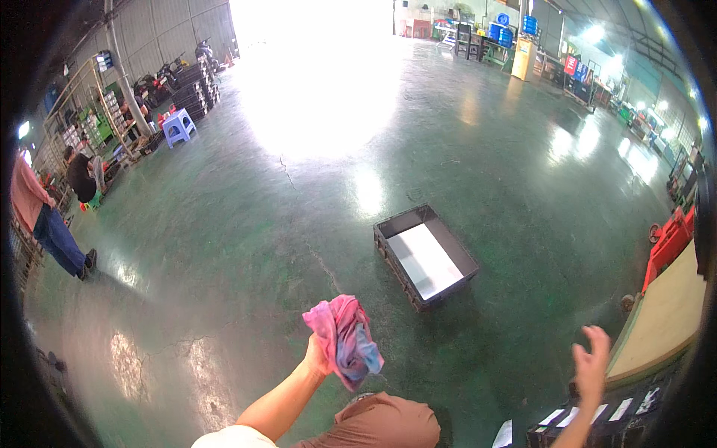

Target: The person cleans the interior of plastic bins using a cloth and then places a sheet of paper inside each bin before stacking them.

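Note:
A crumpled pink and blue cloth (345, 340) hangs from my left hand (317, 355), whose fingers are closed around it in front of my knee. My right hand (591, 366) is raised at the right, fingers apart and curved, with nothing in it. Below that hand is a dark crate (553, 437) with pale strips across it, partly cut off by the lower edge. Farther out on the floor stands a black plastic crate (388, 250) with a white sheet (427, 261) lying on its bottom.
Right of my right hand lies a tan board (661, 325), with a red wheeled jack (668, 243) behind it. A person stands at the far left (41, 213); another sits low behind (81, 175). A blue stool (178, 127) and stacked black crates (196, 89) stand farther back.

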The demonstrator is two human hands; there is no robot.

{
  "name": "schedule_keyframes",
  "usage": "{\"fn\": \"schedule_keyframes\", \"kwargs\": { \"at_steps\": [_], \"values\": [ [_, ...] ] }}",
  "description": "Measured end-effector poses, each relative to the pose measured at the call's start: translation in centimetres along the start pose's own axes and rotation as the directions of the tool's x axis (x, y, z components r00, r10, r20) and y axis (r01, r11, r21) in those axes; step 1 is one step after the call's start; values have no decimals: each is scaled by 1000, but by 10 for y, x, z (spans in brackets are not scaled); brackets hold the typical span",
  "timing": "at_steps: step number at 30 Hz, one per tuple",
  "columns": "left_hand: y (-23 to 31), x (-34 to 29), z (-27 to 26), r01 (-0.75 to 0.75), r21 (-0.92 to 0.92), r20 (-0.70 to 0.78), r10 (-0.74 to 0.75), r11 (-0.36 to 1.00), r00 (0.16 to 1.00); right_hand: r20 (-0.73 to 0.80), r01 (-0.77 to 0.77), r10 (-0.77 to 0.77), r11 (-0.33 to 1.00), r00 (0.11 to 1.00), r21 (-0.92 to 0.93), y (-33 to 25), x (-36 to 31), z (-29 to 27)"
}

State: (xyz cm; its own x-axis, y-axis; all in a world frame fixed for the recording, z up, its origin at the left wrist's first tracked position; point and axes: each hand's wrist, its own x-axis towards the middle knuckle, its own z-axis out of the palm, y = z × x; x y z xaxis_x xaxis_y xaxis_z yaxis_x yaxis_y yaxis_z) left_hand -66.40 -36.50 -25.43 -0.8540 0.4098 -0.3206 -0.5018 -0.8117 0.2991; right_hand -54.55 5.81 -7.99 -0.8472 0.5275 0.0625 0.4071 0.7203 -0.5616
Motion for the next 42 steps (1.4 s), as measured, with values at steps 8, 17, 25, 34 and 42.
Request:
{"fn": "schedule_keyframes", "kwargs": {
  "at_steps": [8, 17, 25, 34, 42],
  "values": [
    [-312, 89, 197, -90, 353, 62, 73, 931, 995, -558, -28, -371, 816, 742, -578, 193, 8, -384],
    [-536, 137, 231, 207, 334, 214, -287, 920, 934, -523, -376, -325, 418, 788, -827, 316, -26, -632],
    [-504, 101, 249, 323, 213, 154, -359, 922, 921, -454, -455, 101, 388, 885, -801, 391, 4, -653],
    [-435, 119, 183, 36, 377, 242, -135, 925, 961, -165, -142, -453, 84, 876, -986, 337, 7, -685],
    [-453, 169, 125, 94, 300, -2, -98, 949, 995, 74, 327, -577, 349, 813, -878, 245, 80, -445]
  ]
}}
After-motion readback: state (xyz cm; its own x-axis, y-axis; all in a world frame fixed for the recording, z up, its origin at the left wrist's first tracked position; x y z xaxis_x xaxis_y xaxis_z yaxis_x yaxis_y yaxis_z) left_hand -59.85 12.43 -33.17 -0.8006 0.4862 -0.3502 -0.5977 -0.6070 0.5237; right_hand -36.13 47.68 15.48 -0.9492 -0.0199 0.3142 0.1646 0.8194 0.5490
